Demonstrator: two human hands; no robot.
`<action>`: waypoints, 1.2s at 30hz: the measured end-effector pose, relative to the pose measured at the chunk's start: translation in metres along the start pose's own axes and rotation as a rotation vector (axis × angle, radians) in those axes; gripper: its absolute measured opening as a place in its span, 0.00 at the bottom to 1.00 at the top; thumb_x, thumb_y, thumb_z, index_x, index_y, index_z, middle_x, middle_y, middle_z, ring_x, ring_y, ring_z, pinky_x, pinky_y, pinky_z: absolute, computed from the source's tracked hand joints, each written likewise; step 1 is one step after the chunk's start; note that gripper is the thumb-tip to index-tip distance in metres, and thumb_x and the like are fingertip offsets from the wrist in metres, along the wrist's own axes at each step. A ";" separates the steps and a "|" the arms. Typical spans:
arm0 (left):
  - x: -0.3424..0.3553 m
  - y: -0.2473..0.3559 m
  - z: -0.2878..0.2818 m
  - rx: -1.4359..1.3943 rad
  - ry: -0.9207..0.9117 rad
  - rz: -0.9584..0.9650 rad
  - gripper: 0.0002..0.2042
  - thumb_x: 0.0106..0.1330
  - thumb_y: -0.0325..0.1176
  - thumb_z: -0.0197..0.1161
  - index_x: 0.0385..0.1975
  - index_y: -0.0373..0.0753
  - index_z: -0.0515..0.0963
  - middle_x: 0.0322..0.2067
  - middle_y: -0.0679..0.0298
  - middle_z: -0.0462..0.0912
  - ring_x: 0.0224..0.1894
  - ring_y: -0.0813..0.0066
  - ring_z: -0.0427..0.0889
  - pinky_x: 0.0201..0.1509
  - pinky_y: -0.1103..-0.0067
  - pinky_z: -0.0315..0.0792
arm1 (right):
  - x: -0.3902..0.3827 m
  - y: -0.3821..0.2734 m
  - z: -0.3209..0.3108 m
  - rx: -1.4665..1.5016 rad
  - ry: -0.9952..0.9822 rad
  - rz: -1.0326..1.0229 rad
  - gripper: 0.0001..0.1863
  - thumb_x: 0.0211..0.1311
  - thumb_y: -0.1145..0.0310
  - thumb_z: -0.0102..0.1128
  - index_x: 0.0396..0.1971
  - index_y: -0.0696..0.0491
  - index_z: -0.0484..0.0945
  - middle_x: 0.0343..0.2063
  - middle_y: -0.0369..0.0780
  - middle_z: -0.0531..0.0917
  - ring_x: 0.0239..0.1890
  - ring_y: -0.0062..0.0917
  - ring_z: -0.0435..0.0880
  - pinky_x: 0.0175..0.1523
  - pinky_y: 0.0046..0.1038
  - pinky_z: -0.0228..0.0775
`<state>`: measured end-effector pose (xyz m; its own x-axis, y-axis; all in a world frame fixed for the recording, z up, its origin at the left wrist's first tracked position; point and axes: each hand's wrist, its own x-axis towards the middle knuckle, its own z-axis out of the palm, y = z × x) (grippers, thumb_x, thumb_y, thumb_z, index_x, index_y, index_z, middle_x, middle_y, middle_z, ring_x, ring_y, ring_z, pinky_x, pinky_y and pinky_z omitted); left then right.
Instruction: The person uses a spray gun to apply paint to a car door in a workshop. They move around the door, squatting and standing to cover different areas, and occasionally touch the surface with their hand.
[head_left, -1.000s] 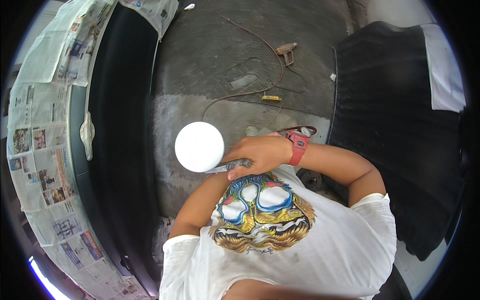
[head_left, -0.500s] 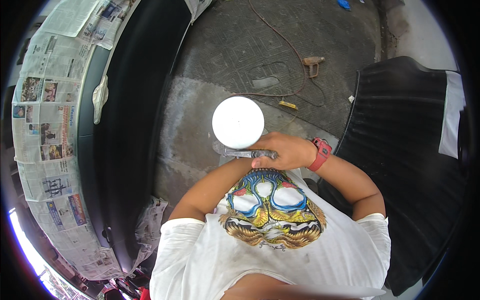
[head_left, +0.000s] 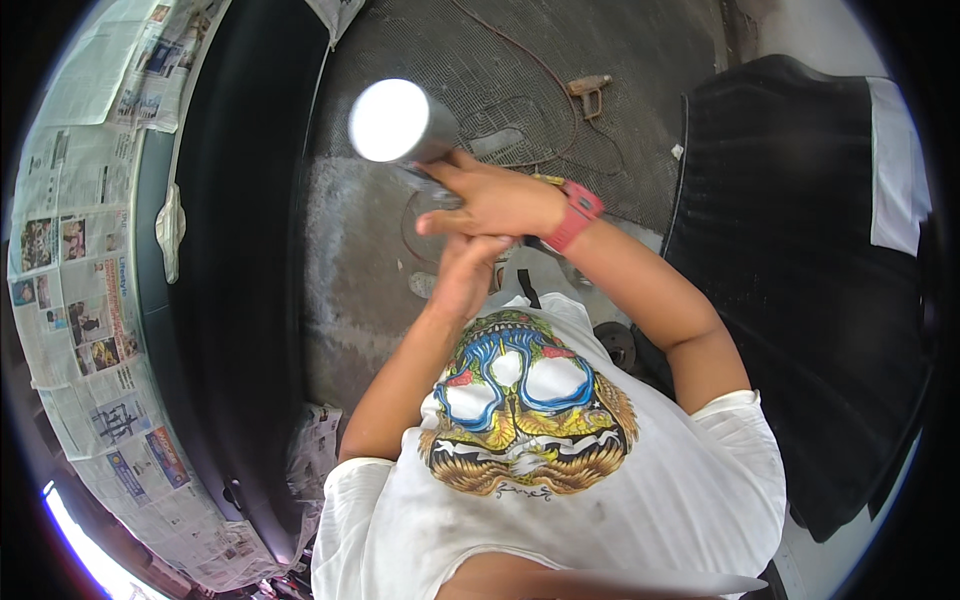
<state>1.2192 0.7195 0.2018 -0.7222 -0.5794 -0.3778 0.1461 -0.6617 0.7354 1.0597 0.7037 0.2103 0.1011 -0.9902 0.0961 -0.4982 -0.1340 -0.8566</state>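
Spray gun cup [head_left: 392, 121], right hand [head_left: 495, 200] gripping

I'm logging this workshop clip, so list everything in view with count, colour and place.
Cylindrical tool with white round top: one, grey body, upper centre, held in the hands.
Curved black panel: one, glossy, left.
Newspaper masking: many sheets, printed, along the panel's left edge.
Ribbed black mat: one, right.
Small rusty hand tool: one, brown, on the floor at top.
Thin red-brown cable: one, looping over the grey concrete floor.
Red wristband: one, right wrist.
White printed T-shirt: one, bottom.
Left hand: below the right.
Right hand: gripping the tool.
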 end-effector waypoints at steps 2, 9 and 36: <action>-0.004 0.012 -0.008 -0.085 0.033 0.083 0.34 0.73 0.30 0.63 0.77 0.36 0.60 0.72 0.56 0.70 0.74 0.62 0.73 0.77 0.61 0.67 | 0.021 -0.005 0.003 0.100 -0.117 -0.028 0.60 0.71 0.15 0.35 0.69 0.62 0.78 0.65 0.60 0.81 0.66 0.54 0.82 0.73 0.47 0.72; -0.016 0.036 -0.037 0.042 0.393 0.267 0.26 0.86 0.46 0.56 0.78 0.45 0.64 0.76 0.62 0.69 0.70 0.66 0.73 0.72 0.58 0.71 | 0.036 -0.023 -0.010 0.079 -0.265 -0.224 0.51 0.82 0.25 0.26 0.63 0.58 0.83 0.71 0.57 0.78 0.77 0.51 0.73 0.80 0.43 0.65; -0.380 0.231 -0.012 0.210 0.626 0.795 0.30 0.87 0.42 0.55 0.70 0.14 0.68 0.68 0.37 0.77 0.65 0.53 0.79 0.74 0.62 0.74 | 0.009 0.186 0.238 1.842 0.100 1.247 0.52 0.84 0.43 0.54 0.85 0.55 0.33 0.70 0.72 0.66 0.50 0.52 0.89 0.63 0.68 0.81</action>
<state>1.5356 0.7807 0.5082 0.0208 -0.9966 0.0796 0.2628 0.0823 0.9613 1.1728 0.6789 -0.0691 0.4108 -0.5271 -0.7439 0.8627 0.4886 0.1303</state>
